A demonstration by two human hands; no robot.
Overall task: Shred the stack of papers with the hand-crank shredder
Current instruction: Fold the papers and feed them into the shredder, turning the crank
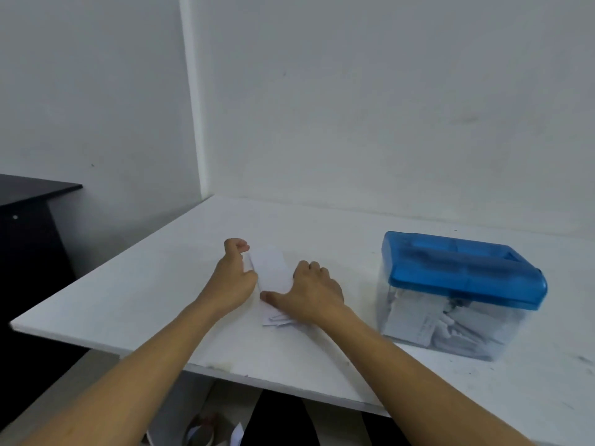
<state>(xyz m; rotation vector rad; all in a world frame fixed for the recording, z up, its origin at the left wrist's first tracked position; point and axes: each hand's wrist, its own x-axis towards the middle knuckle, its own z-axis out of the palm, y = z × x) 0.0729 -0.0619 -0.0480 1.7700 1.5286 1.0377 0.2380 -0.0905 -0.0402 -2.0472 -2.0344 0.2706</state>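
A white worktop [322,358] stands against a pale wall, and the stack of papers [273,272] lies on it a little left of the middle, between the two hands. The sheets are white and narrow, running from near to far. At the near end a few loose corners fan out from under the pile.

The left hand [236,280] is at the left edge of the stack with its fingers curled in. It appears to pinch that edge between thumb and fingers, and a bit of paper shows lifted against the palm. The right hand [315,292] rests on the right side of the stack. Its thumb is stretched flat across the near end of the sheets and its fingers are bent down over the right edge, so the pile is held between thumb and fingers. The blur hides how tight either hold is.

The hand-crank shredder [463,294] stands well to the right of the papers, apart from both hands. Its blue lid [460,268] sits on a clear bin [415,320] that holds a heap of pale paper strips.

At the far left is a dark cabinet [29,226]. Under the near edge of the worktop, white paper scraps [237,434] lie on the floor.
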